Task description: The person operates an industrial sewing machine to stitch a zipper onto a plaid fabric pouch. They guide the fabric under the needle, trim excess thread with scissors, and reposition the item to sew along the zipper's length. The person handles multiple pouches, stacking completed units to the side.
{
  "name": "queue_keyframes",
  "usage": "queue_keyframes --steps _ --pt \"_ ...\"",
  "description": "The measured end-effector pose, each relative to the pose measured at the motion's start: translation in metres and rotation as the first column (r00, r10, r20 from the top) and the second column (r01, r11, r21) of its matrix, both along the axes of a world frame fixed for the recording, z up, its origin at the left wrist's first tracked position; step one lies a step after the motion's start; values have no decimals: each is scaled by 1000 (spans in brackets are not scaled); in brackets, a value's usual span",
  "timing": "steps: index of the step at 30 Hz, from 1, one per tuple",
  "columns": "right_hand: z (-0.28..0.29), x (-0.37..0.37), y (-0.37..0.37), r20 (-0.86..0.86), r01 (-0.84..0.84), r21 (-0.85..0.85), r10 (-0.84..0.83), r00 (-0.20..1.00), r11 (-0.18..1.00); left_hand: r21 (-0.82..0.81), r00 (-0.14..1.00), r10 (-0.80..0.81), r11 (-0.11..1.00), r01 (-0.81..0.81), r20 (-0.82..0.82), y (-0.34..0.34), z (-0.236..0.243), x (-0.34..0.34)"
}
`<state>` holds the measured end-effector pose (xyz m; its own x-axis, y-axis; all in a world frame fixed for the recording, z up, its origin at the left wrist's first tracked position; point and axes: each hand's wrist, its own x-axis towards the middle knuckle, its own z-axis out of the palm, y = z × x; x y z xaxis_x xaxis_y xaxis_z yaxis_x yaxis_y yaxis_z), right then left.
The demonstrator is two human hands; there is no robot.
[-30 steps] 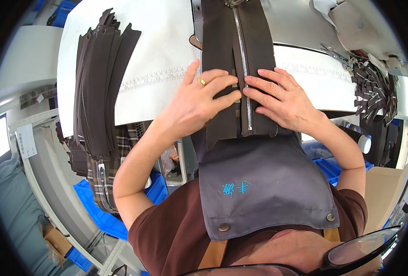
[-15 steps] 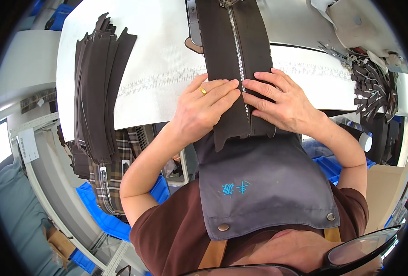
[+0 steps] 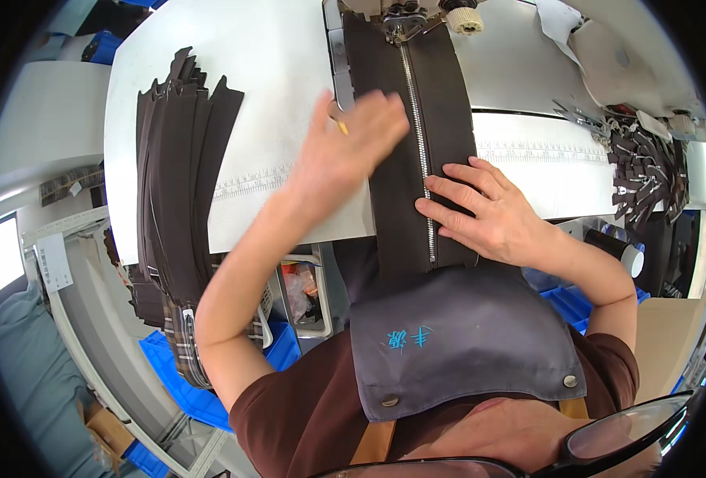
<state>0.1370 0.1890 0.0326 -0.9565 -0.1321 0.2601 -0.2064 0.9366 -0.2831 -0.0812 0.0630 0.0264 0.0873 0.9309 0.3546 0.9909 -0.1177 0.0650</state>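
A long dark brown fabric strip (image 3: pixel 451 111) with a metal zipper (image 3: pixel 418 131) down its middle lies on the white table. Its far end runs under the presser foot of a sewing machine (image 3: pixel 400 28); its near end reaches my apron. My right hand (image 3: pixel 492 207) rests on the strip's right side, fingers spread and fairly flat, fingertips by the zipper teeth. Over the strip's left edge is my left hand (image 3: pixel 349 147), blurred by motion, a ring on one finger. Its fingers are too smeared to read, and contact with the fabric is unclear.
A stack of dark brown strips (image 3: pixel 174 175) hangs over the table's left edge, above plaid fabric pieces (image 3: pixel 195 358) and a blue bin (image 3: pixel 166 370). At the right sit scissors (image 3: pixel 577 118) and a heap of dark zipper ends (image 3: pixel 647 171). A printed ruler (image 3: pixel 253 182) crosses the table.
My left hand has moved from beside the zipper toward the far left edge of the strip. My right hand stays on the fabric. The whole view has shifted, showing more of the machine.
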Motion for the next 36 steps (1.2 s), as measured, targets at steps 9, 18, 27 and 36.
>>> queue_keyframes --steps 9,18,27,36 --pt "2 -1 0 25 -16 -38 17 1000 999 32 973 169 984 -176 156 45 -5 -27" --pt "3 -8 7 1 -20 -38 20 1000 999 37 965 164 984 -174 203 49 -2 -31" --pt "2 -18 17 15 -12 -14 12 1000 1000 71 977 205 975 -209 53 46 -9 -9" --pt "-1 -18 16 -64 -59 35 61 996 998 161 983 142 974 -159 114 47 -12 -4"
